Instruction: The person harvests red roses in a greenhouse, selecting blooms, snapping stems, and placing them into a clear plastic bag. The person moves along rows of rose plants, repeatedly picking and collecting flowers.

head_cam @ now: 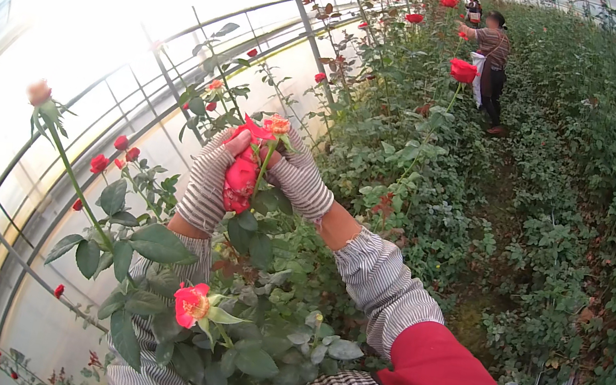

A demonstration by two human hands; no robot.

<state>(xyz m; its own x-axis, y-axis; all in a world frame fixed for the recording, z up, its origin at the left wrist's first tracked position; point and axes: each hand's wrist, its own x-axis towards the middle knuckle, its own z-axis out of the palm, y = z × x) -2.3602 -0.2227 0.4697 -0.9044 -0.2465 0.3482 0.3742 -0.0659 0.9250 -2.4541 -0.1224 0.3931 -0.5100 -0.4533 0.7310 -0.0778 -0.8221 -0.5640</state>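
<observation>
Both hands wear striped gloves that leave the fingertips bare, and they meet in front of me among the rose bushes. My left hand [209,172] holds a bunch of loose red rose petals [243,176] against its palm. My right hand [300,174] is around the top of a rose, just beside its green stem [265,166]. That rose's flower head [278,124] shows an orange-yellow centre with few petals around it. Nearer to me stands a partly stripped rose [192,305] with red petals on one side. At left rises a stem with a bare, pale flower head [40,93].
Red roses [100,163] grow along the plastic greenhouse wall [95,31] and its metal pipes at left. A tall red rose [463,71] stands ahead. A person [492,58] with a white bag works further up the row, another beyond. Dense foliage [594,181] fills the right.
</observation>
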